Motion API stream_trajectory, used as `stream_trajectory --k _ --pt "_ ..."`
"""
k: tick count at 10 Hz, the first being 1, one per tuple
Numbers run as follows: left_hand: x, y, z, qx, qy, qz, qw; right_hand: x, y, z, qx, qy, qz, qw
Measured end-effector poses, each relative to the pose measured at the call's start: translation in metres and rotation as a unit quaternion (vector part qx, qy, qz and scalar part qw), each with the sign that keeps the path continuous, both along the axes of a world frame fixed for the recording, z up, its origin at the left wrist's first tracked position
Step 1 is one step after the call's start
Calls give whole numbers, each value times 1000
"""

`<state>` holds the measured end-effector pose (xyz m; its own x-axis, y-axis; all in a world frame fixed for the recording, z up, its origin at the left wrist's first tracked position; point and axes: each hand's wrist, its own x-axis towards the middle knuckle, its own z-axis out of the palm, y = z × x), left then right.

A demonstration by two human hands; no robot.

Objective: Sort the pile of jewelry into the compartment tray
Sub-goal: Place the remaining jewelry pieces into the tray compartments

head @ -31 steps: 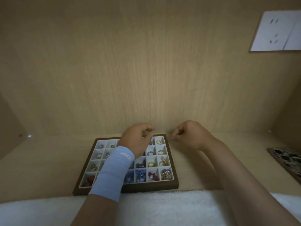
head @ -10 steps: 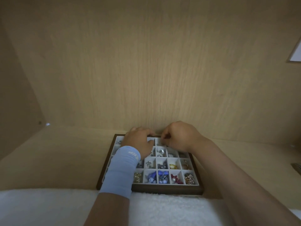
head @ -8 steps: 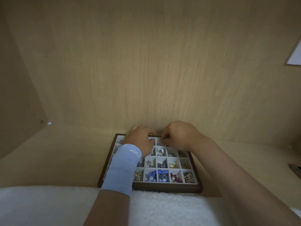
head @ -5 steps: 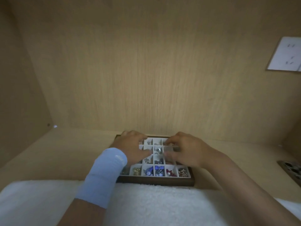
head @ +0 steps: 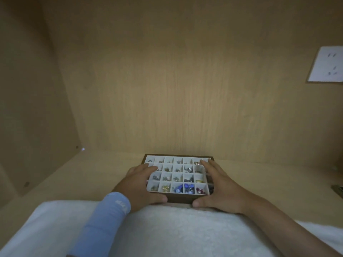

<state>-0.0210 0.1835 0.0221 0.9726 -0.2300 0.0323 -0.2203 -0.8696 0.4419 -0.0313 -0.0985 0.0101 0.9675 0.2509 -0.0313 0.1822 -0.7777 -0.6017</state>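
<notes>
The compartment tray [head: 178, 199] has a dark brown frame and a white grid. It sits on the wooden shelf against the back wall. Its cells hold small jewelry: silver pieces in the back rows, blue beads [head: 183, 188], gold and red pieces in the front row. My left hand [head: 137, 184], with a light blue sleeve on the wrist, clasps the tray's left side, thumb on the front wall. My right hand [head: 220, 186] clasps the right side the same way and hides the rightmost cells.
A white fluffy towel [head: 167, 230] lies along the shelf's near edge, just in front of the tray. A wall socket [head: 326, 64] is on the back panel at the upper right. A dark object [head: 338, 189] pokes in at the right edge. A side panel stands at the left.
Both hands have left the tray's back cells, spread apart and closed on its left and right sides, thumbs on the front wall. The view has shifted slightly.
</notes>
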Motion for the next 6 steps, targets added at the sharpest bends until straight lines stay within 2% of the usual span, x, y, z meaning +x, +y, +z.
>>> stream_trajectory --k 2,4,5,6 --pt "9 2 -10 -31 -52 25 998 11 3 -11 40 -66 -27 997" --pt "13 6 -14 -79 -65 38 994 17 10 -15 9 -96 -41 995" --pt "10 5 -13 -91 -65 36 993 13 13 -11 -45 -97 -53 993" --pt "7 5 -6 -69 -112 35 991 7 12 14 -13 -96 -66 993"
